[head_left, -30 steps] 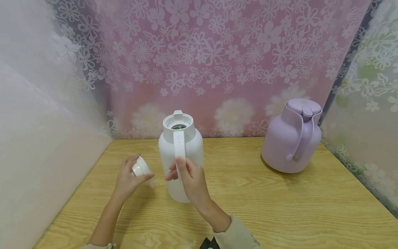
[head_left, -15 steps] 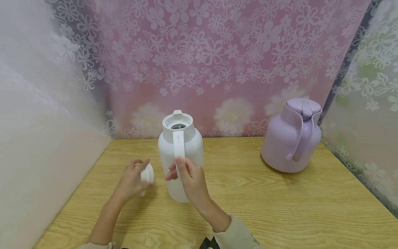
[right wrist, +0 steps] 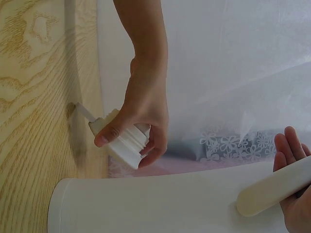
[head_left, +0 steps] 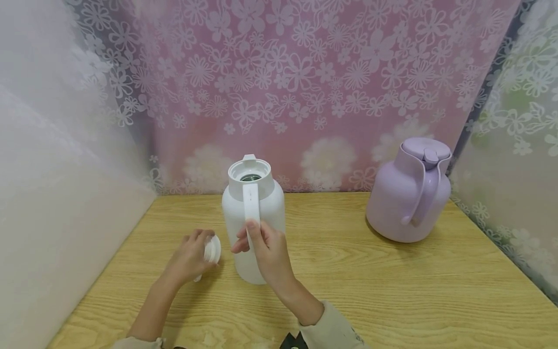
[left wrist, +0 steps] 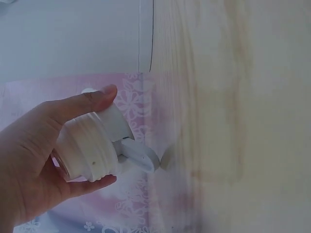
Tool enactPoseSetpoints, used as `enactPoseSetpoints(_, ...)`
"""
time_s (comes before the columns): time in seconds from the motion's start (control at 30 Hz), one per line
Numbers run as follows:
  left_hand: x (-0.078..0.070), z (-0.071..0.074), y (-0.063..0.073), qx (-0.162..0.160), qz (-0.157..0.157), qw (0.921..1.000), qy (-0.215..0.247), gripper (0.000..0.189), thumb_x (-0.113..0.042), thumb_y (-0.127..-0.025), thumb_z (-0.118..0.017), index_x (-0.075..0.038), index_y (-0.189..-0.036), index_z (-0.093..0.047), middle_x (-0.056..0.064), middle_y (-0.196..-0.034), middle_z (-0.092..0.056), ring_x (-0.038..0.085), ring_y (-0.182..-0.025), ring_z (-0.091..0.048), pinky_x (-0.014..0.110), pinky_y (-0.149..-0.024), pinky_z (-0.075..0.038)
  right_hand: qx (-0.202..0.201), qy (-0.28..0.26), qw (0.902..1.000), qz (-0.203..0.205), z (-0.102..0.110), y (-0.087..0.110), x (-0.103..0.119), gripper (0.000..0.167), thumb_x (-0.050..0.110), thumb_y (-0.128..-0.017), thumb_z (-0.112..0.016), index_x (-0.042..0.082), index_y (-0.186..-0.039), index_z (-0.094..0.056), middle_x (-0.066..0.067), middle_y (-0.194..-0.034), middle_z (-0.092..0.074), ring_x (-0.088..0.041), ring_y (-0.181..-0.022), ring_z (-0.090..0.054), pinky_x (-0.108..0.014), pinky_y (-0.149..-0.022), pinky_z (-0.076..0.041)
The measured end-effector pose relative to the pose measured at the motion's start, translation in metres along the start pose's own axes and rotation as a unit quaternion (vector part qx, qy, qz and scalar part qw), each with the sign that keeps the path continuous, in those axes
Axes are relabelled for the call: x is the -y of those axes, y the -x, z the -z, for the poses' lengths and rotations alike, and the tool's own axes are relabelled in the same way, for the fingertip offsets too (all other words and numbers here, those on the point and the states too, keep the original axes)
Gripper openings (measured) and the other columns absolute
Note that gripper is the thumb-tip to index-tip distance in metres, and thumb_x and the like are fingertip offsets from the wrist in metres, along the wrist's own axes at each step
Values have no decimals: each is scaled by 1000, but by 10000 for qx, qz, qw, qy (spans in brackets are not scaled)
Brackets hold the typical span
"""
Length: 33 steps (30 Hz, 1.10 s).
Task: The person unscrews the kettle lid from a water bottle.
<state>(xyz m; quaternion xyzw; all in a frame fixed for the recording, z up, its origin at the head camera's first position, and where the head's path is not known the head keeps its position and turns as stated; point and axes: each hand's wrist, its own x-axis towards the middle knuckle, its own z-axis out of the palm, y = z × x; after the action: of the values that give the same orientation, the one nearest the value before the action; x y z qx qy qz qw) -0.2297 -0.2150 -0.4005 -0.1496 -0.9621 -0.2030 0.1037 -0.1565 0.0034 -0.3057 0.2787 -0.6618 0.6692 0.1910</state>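
A white vacuum jug (head_left: 273,206) stands upright on the wooden table, its mouth uncovered and a dark inner opening showing. My right hand (head_left: 271,252) holds the jug's handle (head_left: 251,201), thumb laid along it. To the left of the jug, my left hand (head_left: 186,259) grips the white jug lid (head_left: 212,249) between thumb and fingers, low over the table. The left wrist view shows the lid (left wrist: 90,148) tilted, its small lever (left wrist: 141,154) pointing at the tabletop; whether the lever touches the wood I cannot tell. The right wrist view also shows the lid (right wrist: 127,149) in that hand.
A lilac jug (head_left: 403,203) with its lid on stands at the back right of the table (head_left: 348,271). Behind the table hangs a pink flowered curtain (head_left: 305,97). A pale sheet (head_left: 65,169) closes off the left side, a flowered one (head_left: 514,145) the right.
My left hand has moved lower and slightly right with the lid, turning it as it comes down towards the table. The right hand and both jugs have stayed in place.
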Motion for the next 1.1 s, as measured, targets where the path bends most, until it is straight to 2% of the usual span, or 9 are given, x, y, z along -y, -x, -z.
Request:
enactPoseSetpoints(0.27,2,-7,-1,-53,-43,9997,-244,70,-22,-62,-85,-8,-122,-52,18,-122,-45,45,-103,-45,56,-67,-47,-24,4,10000,-12,0,0,-2,27,0,-97,-40,-7,-79,-57,-17,-63,-63,-31,-58,-62,-35,-57,-51)
enactPoseSetpoints(0.57,4,-14,-3,50,35,9989,-464,69,-25,-59,-86,-10,-120,-58,18,-120,-48,45,-102,-47,55,-67,-47,-5,-45,10000,-29,0,0,-2,27,1,-97,-39,-7,-79,-57,-17,-63,-64,-30,-59,-63,-35,-58,-51)
enactPoseSetpoints(0.87,3,-22,-6,27,-72,9988,-492,64,-24,-58,-86,-12,-116,-60,21,-119,-49,49,-102,-46,59,-72,-43,-28,-44,10000,-66,0,0,-2,26,0,-97,-40,-7,-79,-57,-18,-63,-63,-31,-59,-62,-35,-58,-51)
enactPoseSetpoints(1.1,2,-28,-8,-68,23,9989,-457,63,-24,-58,-85,-13,-114,-59,21,-119,-48,49,-102,-45,62,-75,-41,-17,-46,10000,-10,0,0,-3,26,1,-97,-40,-7,-79,-57,-18,-63,-63,-32,-58,-62,-35,-58,-51)
